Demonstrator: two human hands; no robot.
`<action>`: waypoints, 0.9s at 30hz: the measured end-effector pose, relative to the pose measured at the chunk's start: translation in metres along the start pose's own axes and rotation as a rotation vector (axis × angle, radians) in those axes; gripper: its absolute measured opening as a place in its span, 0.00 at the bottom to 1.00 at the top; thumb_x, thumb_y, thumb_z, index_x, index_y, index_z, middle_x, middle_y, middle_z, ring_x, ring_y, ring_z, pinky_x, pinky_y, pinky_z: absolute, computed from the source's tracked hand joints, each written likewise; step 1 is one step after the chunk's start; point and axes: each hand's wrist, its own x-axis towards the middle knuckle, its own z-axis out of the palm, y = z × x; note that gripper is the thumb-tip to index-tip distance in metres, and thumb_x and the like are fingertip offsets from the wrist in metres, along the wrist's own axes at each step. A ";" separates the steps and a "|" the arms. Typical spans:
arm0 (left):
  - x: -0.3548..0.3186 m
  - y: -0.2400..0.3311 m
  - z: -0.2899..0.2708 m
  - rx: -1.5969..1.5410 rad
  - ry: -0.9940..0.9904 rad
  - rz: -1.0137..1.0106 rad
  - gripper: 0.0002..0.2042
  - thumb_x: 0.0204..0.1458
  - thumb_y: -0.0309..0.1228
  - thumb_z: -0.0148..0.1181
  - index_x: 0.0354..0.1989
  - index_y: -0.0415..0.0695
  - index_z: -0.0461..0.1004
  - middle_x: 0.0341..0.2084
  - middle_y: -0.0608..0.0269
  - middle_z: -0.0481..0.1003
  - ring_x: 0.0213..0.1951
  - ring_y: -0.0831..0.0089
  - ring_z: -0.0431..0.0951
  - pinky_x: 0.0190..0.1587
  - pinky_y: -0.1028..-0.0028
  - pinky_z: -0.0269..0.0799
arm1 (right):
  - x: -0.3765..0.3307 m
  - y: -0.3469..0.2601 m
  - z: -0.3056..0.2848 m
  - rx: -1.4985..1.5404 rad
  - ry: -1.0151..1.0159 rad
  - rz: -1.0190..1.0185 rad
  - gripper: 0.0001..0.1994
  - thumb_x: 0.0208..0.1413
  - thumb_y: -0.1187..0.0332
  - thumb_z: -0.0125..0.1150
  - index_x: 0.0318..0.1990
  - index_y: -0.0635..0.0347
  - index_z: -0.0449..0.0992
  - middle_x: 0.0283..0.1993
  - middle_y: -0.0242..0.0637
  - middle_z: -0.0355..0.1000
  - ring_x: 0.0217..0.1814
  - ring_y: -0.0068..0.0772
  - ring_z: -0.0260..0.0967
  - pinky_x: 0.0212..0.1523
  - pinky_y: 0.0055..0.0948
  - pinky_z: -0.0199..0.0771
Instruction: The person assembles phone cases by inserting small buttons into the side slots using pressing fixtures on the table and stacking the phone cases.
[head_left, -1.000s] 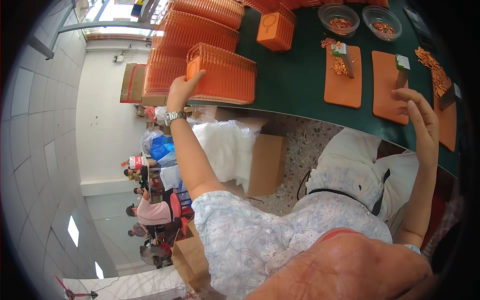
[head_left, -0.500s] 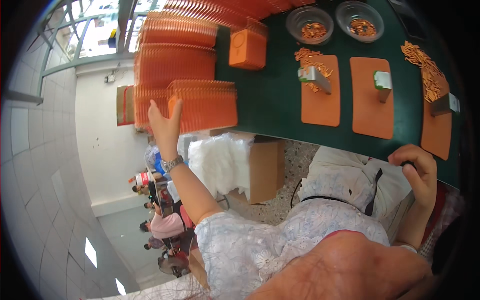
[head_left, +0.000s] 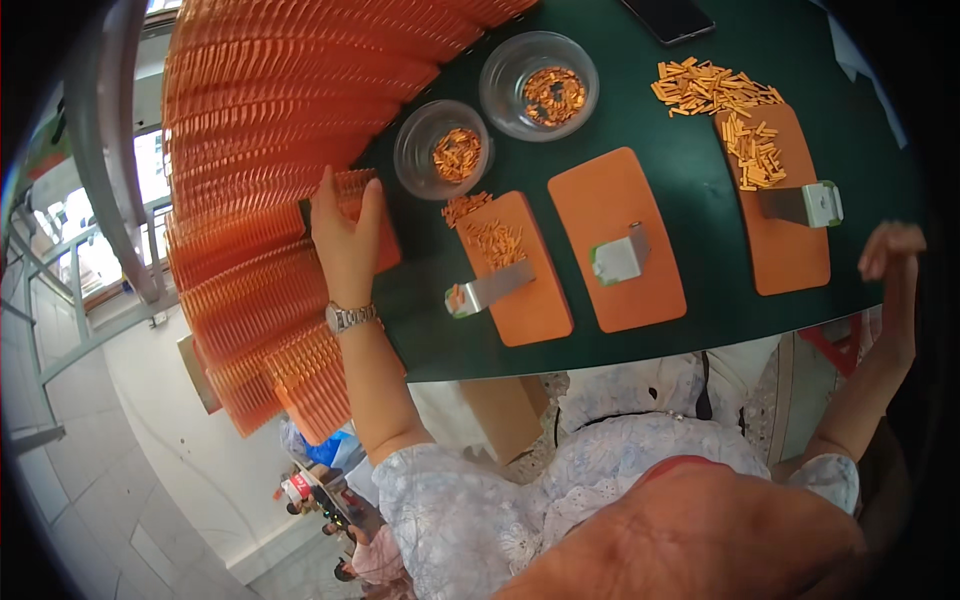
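Note:
My left hand [head_left: 345, 240], with a metal watch on the wrist, lies flat on a low stack of orange ribbed trays [head_left: 385, 245] at the left end of the dark green table [head_left: 700, 300]. Its thumb is spread and the fingers point up toward the tall fanned tray stacks [head_left: 260, 150]. My right hand [head_left: 890, 250] hovers blurred at the table's right edge, fingers loosely curled, with nothing seen in it. Three orange boards lie between the hands: left [head_left: 530, 300], middle [head_left: 600, 200], right [head_left: 790, 255]. Each carries a metal scraper [head_left: 485, 290] [head_left: 620, 255] [head_left: 805, 203].
Two clear bowls [head_left: 442, 150] [head_left: 540, 85] hold small orange pieces. More pieces lie loose in a pile [head_left: 710, 85] at the far right and on the left board. A dark phone [head_left: 668, 15] lies at the table's far edge. People sit below on the left [head_left: 320, 500].
The view has swung right and closer to the table. My left hand has moved from the stack's edge onto the low trays. My right hand has lifted off the table's edge.

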 end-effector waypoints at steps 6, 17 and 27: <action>-0.006 -0.093 -0.022 0.353 -0.172 -0.271 0.47 0.46 0.56 0.61 0.64 0.28 0.52 0.60 0.30 0.58 0.64 0.44 0.56 0.64 0.61 0.55 | 0.096 -0.011 0.059 -0.504 0.026 0.110 0.12 0.63 0.65 0.49 0.46 0.61 0.75 0.32 0.27 0.69 0.33 0.17 0.64 0.35 0.19 0.63; -0.004 -0.101 -0.014 0.138 -0.310 -0.494 0.47 0.48 0.57 0.59 0.64 0.27 0.52 0.63 0.37 0.57 0.64 0.53 0.59 0.64 0.65 0.54 | 0.163 0.013 0.071 -0.793 -0.260 -0.006 0.06 0.56 0.71 0.55 0.34 0.65 0.74 0.32 0.34 0.67 0.38 0.32 0.66 0.41 0.27 0.67; -0.010 -0.094 -0.017 0.032 -0.232 -0.534 0.44 0.51 0.53 0.61 0.64 0.28 0.52 0.62 0.39 0.59 0.62 0.57 0.62 0.62 0.67 0.57 | 0.157 0.019 0.086 -0.769 -0.366 0.096 0.06 0.53 0.70 0.60 0.31 0.65 0.75 0.33 0.34 0.64 0.40 0.31 0.63 0.40 0.28 0.67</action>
